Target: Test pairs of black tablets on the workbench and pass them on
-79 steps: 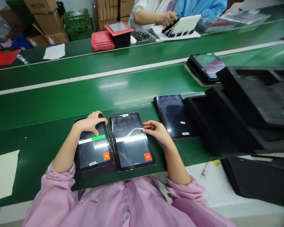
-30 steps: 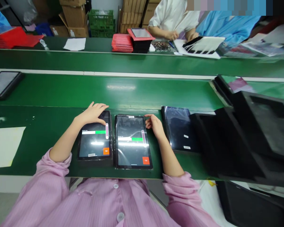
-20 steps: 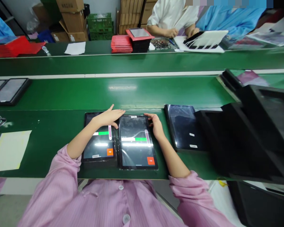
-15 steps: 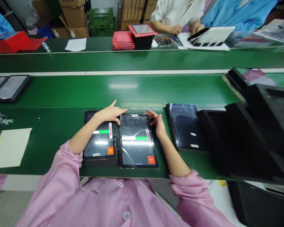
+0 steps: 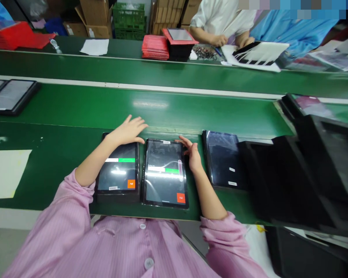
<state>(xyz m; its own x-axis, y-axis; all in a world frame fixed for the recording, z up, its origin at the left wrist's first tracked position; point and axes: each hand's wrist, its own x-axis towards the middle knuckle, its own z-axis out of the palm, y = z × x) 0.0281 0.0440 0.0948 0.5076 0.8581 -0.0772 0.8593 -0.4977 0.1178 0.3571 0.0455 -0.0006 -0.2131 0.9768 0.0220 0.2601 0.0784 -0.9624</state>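
Two lit tablets lie side by side in front of me, both showing a white and green bar and an orange square. My left hand (image 5: 129, 130) is open, fingers spread, over the top edge of the left tablet (image 5: 120, 173); its wrist hides that tablet's upper left part. At the upper right corner of the right tablet (image 5: 165, 185), my right hand (image 5: 191, 152) is open with its fingers loosely bent. It holds nothing, and whether its fingertips touch the tablet's edge I cannot tell. A purple slider shows on the right tablet's screen.
To the right lie a dark tablet stack (image 5: 223, 158) and several black trays (image 5: 290, 177). A yellowish paper sheet (image 5: 7, 173) and framed panels (image 5: 13, 96) are at left. Across the green bench (image 5: 84, 104), a co-worker's hands (image 5: 220, 40) work near red pouches (image 5: 155, 47).
My left hand has lifted off the gap between the tablets and moved up and left, its fingers now pointing forward. The purple slider on the left tablet is gone. The view has tilted slightly.
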